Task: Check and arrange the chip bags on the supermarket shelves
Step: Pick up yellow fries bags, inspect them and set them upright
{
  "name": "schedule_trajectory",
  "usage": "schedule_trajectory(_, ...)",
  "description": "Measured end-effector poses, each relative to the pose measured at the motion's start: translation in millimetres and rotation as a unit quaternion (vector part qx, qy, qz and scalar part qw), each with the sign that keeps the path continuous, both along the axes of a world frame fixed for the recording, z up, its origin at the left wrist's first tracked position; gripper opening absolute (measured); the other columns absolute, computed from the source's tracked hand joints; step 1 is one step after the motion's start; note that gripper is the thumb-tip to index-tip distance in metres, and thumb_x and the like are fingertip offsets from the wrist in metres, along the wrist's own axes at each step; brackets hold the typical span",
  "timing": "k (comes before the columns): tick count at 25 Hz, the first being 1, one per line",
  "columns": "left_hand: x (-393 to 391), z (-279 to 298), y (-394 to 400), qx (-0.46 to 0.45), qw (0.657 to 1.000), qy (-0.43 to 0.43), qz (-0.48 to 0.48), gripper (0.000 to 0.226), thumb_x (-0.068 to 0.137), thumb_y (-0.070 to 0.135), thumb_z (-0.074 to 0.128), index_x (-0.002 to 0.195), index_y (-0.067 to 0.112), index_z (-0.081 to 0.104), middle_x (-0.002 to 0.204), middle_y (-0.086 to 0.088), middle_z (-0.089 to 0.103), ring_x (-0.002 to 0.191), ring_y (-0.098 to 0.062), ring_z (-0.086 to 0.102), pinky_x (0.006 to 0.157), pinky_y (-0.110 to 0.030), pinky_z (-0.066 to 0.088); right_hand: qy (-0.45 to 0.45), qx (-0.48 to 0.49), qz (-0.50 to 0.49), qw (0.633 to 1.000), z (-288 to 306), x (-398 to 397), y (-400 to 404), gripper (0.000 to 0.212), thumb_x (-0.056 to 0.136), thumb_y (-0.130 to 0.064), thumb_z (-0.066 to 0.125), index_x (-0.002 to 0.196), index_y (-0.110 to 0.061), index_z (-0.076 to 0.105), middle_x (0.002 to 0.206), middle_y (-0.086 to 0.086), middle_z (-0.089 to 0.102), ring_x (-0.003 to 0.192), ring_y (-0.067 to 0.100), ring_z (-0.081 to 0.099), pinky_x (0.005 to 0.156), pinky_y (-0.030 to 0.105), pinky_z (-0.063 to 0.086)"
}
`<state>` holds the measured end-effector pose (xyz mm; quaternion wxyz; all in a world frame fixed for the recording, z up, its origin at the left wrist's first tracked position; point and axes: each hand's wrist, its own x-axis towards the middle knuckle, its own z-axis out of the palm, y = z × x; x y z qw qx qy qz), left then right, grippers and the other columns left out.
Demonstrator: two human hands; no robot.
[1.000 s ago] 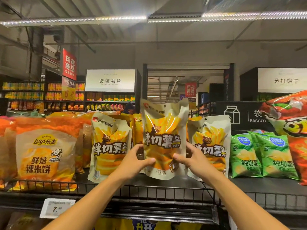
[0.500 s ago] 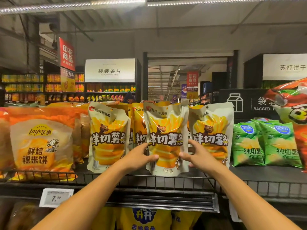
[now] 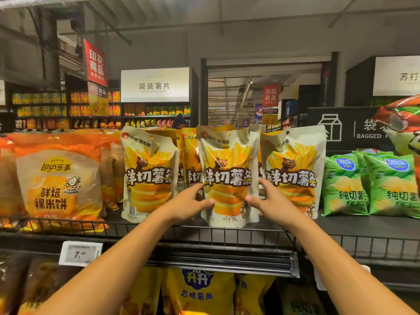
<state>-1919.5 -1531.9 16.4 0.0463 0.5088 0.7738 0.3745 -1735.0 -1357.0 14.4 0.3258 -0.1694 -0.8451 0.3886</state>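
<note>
A yellow and cream fries bag with a bear on it stands upright on the dark shelf, in the middle of a row. My left hand grips its lower left edge, thumb on the front. My right hand grips its lower right edge the same way. Two matching bags stand beside it, the left one and the right one, with more of the same behind them.
Orange Lay's rice cracker bags fill the shelf's left part. Green chip bags stand at the right, below a red and green bag. A wire rail edges the shelf front, with a price tag. Yellow bags sit on the shelf below.
The middle bag has come down from a raised, tilted position and now stands upright in line with its neighbours. Both hands kept their hold on its lower edges.
</note>
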Motion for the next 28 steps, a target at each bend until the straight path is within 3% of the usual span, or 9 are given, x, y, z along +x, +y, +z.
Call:
schedule_trajectory(4, 4, 0, 0, -0.026, 0.999, 0.043, 0.015, 0.076, 0.092, 0.056, 0.054, 0.153, 0.026, 0.022, 0.147, 0.006, 0.045, 0.102, -0.008, 0.049, 0.074, -0.026, 0.052, -0.008, 0.016, -0.002, 1.0, -1, -1, 1, 0.072, 0.097, -0.035, 0.063, 0.156, -0.019, 0.027, 0.158, 0.001, 0.04, 0.141, 0.022, 0.044, 0.11, 0.052, 0.044)
schedule_trajectory(6, 7, 0, 0, -0.033, 0.997, 0.062, 0.026, 0.076, 0.093, 0.059, 0.051, 0.154, 0.025, 0.02, 0.155, 0.001, 0.037, 0.112, -0.013, 0.049, 0.084, -0.027, 0.048, 0.003, 0.025, -0.005, 1.0, -2, -2, 1, 0.071, 0.097, -0.035, 0.063, 0.156, -0.019, 0.028, 0.156, -0.006, 0.04, 0.133, 0.011, 0.045, 0.107, 0.038, 0.045)
schedule_trajectory(8, 10, 1, 0, -0.032, 0.996, 0.066, 0.042, 0.076, 0.093, 0.061, 0.047, 0.154, 0.025, 0.019, 0.152, -0.003, 0.042, 0.116, -0.02, 0.054, 0.091, -0.032, 0.05, 0.018, 0.029, -0.01, 0.999, -2, -1, -2, 0.069, 0.097, -0.034, 0.063, 0.155, -0.02, 0.028, 0.143, -0.011, 0.045, 0.117, 0.002, 0.046, 0.094, 0.025, 0.041)
schedule_trajectory(12, 15, 3, -5, -0.002, 0.989, 0.094, 0.114, 0.081, 0.091, 0.068, 0.039, 0.155, 0.023, 0.018, 0.139, -0.007, 0.055, 0.117, -0.026, 0.058, 0.094, -0.034, 0.047, 0.031, 0.049, -0.045, 0.997, 1, 3, -5, 0.075, 0.098, -0.042, 0.058, 0.158, -0.02, 0.019, 0.155, 0.001, 0.044, 0.133, 0.024, 0.05, 0.106, 0.043, 0.045)
schedule_trajectory(15, 24, 4, -9, 0.062, 0.97, 0.16, 0.17, 0.077, 0.092, 0.067, 0.033, 0.152, 0.018, 0.03, 0.113, -0.001, 0.064, 0.098, -0.018, 0.06, 0.087, -0.034, 0.048, 0.061, 0.098, -0.096, 0.989, 4, 7, -9, 0.071, 0.099, -0.043, 0.054, 0.157, -0.018, 0.022, 0.158, 0.006, 0.04, 0.14, 0.028, 0.044, 0.109, 0.044, 0.041)
schedule_trajectory(18, 34, 4, -12, 0.091, 0.954, 0.208, 0.197, 0.067, 0.097, 0.058, 0.033, 0.149, 0.017, 0.036, 0.13, -0.005, 0.062, 0.105, -0.02, 0.06, 0.09, -0.037, 0.047, 0.083, 0.147, -0.129, 0.977, 6, 13, -15, 0.061, 0.099, -0.036, 0.052, 0.152, -0.015, 0.03, 0.154, 0.009, 0.042, 0.137, 0.029, 0.043, 0.105, 0.042, 0.04)
schedule_trajectory(21, 42, -4, -21, 0.048, 0.962, 0.193, 0.186, 0.066, 0.099, 0.058, 0.033, 0.154, 0.025, 0.02, 0.154, -0.003, 0.041, 0.131, -0.024, 0.049, 0.102, -0.042, 0.044, 0.065, 0.193, -0.135, 0.97, 9, 15, -19, 0.049, 0.099, -0.03, 0.05, 0.143, -0.012, 0.038, 0.144, 0.011, 0.045, 0.129, 0.03, 0.046, 0.099, 0.041, 0.04)
schedule_trajectory(23, 49, -11, -31, 0.037, 0.966, 0.175, 0.188, 0.067, 0.098, 0.061, 0.032, 0.155, 0.031, 0.014, 0.158, 0.001, 0.034, 0.136, -0.024, 0.045, 0.104, -0.044, 0.042, 0.066, 0.237, -0.143, 0.959, 12, 22, -24, 0.042, 0.099, -0.028, 0.049, 0.138, -0.011, 0.042, 0.136, 0.011, 0.047, 0.124, 0.03, 0.047, 0.094, 0.041, 0.042)
schedule_trajectory(28, 71, -31, -71, 0.139, 0.982, 0.044, 0.118, 0.066, 0.095, 0.048, 0.049, 0.153, 0.03, 0.022, 0.151, 0.002, 0.042, 0.137, -0.019, 0.04, 0.114, -0.05, 0.033, 0.108, 0.33, -0.096, 0.933, -5, 48, -36, 0.029, 0.099, -0.029, 0.054, 0.123, -0.015, 0.06, 0.123, 0.005, 0.061, 0.119, 0.025, 0.05, 0.091, 0.035, 0.04)
